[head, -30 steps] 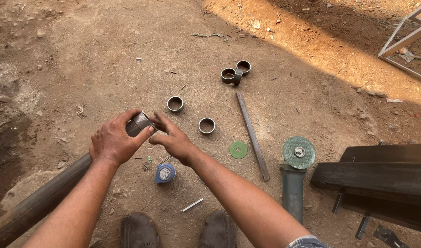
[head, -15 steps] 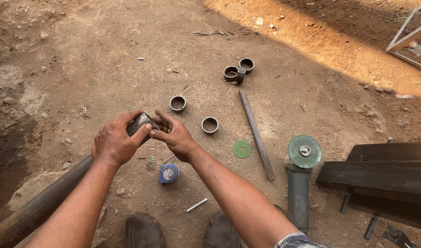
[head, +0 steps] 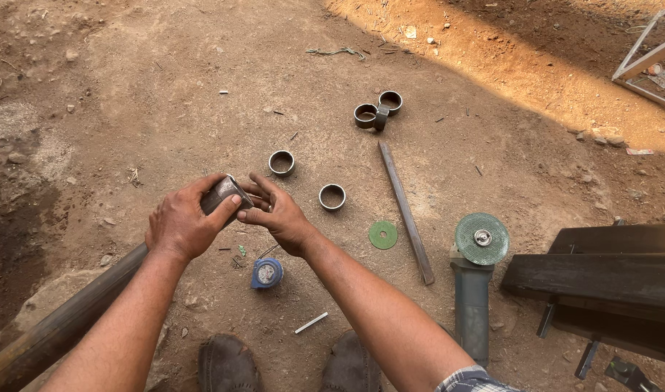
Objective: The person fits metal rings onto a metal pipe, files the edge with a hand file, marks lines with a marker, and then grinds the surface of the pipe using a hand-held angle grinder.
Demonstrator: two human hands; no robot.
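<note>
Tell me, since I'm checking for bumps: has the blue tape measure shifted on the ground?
No. The blue tape measure lies in the same spot relative to the green disc.

Bare forearms, plaid sleeve, dusty dark shoes

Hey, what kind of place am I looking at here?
Probably an outdoor metalworking or welding spot on bare dirt ground. An angle grinder lies by cut pipe rings, and the left hand grips the end of a long steel pipe.
</note>
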